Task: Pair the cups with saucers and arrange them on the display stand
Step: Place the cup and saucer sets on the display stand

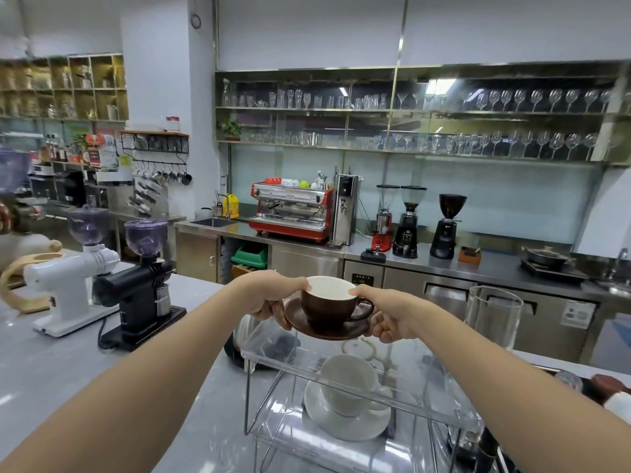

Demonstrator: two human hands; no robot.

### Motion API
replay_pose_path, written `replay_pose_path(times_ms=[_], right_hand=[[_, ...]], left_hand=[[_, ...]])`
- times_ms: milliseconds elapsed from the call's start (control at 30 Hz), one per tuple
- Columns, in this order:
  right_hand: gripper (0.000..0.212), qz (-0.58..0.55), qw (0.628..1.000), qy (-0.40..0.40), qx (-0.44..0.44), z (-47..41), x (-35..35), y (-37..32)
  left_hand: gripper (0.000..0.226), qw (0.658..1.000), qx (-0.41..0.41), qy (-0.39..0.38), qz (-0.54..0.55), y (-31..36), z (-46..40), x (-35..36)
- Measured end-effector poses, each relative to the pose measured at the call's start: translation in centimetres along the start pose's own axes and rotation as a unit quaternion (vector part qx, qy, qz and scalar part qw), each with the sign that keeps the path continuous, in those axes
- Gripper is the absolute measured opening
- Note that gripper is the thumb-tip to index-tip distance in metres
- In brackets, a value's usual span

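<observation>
A brown cup with a white inside sits on a brown saucer, held in the air just above the top shelf of a clear acrylic display stand. My left hand grips the saucer's left edge, thumb on the cup's rim. My right hand grips the saucer's right edge by the cup's handle, thumb on the rim too. On the stand's lower shelf rests a white cup on a white saucer.
A white grinder and a black grinder stand on the grey counter at the left. A tall clear glass vessel rises right of the stand. A dark object lies at the right edge. The back counter holds an espresso machine.
</observation>
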State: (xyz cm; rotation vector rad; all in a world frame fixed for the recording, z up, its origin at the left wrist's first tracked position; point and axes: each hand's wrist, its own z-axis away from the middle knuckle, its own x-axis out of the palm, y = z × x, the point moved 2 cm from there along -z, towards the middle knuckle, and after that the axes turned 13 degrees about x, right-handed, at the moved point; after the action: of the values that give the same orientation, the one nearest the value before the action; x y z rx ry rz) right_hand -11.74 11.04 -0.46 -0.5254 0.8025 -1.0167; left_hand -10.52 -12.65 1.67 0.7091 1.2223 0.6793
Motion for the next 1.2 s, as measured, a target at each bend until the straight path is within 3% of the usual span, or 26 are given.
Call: replay_pose_path(times_ms=[633, 900, 1200], right_hand=[[0.050, -0.006, 0.999, 0.031, -0.024, -2.2, 0.6, -0.7], [0.067, -0.017, 0.999, 0.016, -0.032, -2.5, 0.6, -0.4], [0.061, -0.044, 0.998, 0.000, -0.042, -2.6, 0.8, -0.2]], left_hand=[[0.053, 0.999, -0.033, 0.017, -0.009, -0.5, -1.9, 0.1], [0.058, 0.998, -0.013, 0.033, -0.055, -0.3, -1.7, -0.1], [0.058, 0.997, 0.007, 0.055, -0.062, -0.1, -0.9, 0.2]])
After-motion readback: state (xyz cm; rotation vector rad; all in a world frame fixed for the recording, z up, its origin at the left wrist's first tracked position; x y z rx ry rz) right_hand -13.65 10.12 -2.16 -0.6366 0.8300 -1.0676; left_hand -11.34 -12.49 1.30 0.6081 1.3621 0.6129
